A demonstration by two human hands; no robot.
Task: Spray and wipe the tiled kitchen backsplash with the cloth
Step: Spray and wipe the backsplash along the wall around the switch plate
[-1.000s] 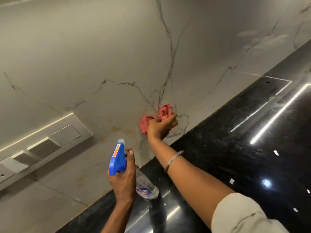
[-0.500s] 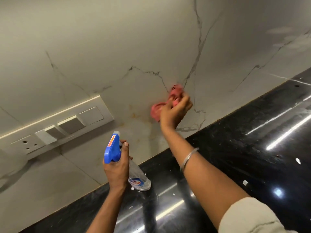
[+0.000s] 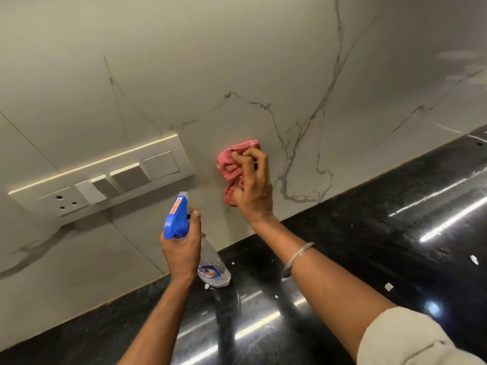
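Right hand (image 3: 253,191) has the pink cloth (image 3: 234,167) bunched under curled fingers, pressed flat on the marble backsplash (image 3: 237,75) just right of the switch panel (image 3: 105,177). Left hand (image 3: 181,248) is wrapped around the spray bottle (image 3: 184,233), held above the black table (image 3: 369,233).

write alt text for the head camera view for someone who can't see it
A right hand holds a bunched pink cloth against a pale veined tile backsplash, near a switch panel. The left hand holds a blue-topped spray bottle over a glossy black counter.
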